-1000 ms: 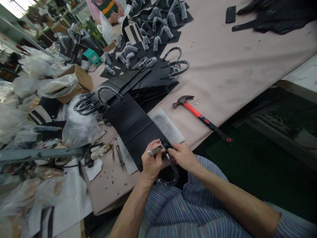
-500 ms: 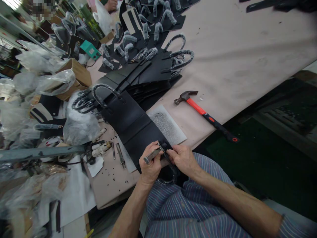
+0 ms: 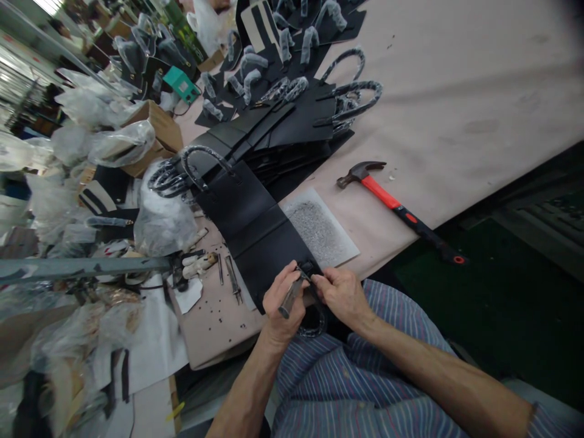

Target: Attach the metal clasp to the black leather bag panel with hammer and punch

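Note:
A black leather panel (image 3: pixel 264 225) with plastic-wrapped handles lies over the table edge and a white board (image 3: pixel 322 228). My left hand (image 3: pixel 285 304) is closed around a metal tool (image 3: pixel 291 299) at the panel's near end. Beside it, my right hand (image 3: pixel 342 295) pinches the near handle's strap close to the tool's tip. The near handle (image 3: pixel 314 322) hangs below my hands, above my lap. A claw hammer with a red and black grip (image 3: pixel 387 198) rests on the table to the right of the board.
Stacked black panels (image 3: pixel 287 134) with wrapped handles lie farther back. Left of the panel are hand tools (image 3: pixel 233 280), small dark bits and a plastic bag (image 3: pixel 164 213). A cardboard box (image 3: pixel 159 134) and a metal bar (image 3: pixel 86 266) stand at the left.
The whole view has shifted, so the table things appear farther right. The metal tool in my left hand is tilted more steeply. Both hands keep their hold at the panel's near end.

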`<action>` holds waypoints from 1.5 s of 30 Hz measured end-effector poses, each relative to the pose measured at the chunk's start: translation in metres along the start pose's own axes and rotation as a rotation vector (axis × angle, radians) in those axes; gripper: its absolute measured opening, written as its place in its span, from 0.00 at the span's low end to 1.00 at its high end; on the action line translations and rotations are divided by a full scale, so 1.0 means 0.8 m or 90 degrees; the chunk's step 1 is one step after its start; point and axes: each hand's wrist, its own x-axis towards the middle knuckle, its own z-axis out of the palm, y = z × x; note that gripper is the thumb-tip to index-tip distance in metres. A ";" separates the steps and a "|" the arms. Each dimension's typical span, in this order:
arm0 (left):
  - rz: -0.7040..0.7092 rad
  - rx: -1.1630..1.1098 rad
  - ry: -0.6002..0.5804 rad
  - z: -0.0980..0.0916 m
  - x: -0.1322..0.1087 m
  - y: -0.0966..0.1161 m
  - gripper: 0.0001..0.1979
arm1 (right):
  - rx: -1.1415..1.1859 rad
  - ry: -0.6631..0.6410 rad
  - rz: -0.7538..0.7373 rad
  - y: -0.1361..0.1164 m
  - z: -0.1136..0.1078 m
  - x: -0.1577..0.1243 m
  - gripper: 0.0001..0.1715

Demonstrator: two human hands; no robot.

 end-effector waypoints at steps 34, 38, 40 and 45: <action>-0.068 -0.037 0.008 0.022 0.023 -0.014 0.07 | -0.300 -0.066 -0.070 -0.043 -0.030 0.007 0.16; -0.093 -0.045 0.009 0.024 0.025 -0.017 0.08 | -0.380 -0.090 -0.091 -0.053 -0.032 0.015 0.17; -0.099 -0.058 0.013 0.026 0.023 -0.019 0.08 | -0.403 -0.108 -0.096 -0.054 -0.038 0.017 0.17; -0.110 -0.104 0.014 0.026 0.022 -0.017 0.07 | -0.412 -0.016 -0.145 -0.038 -0.089 0.030 0.16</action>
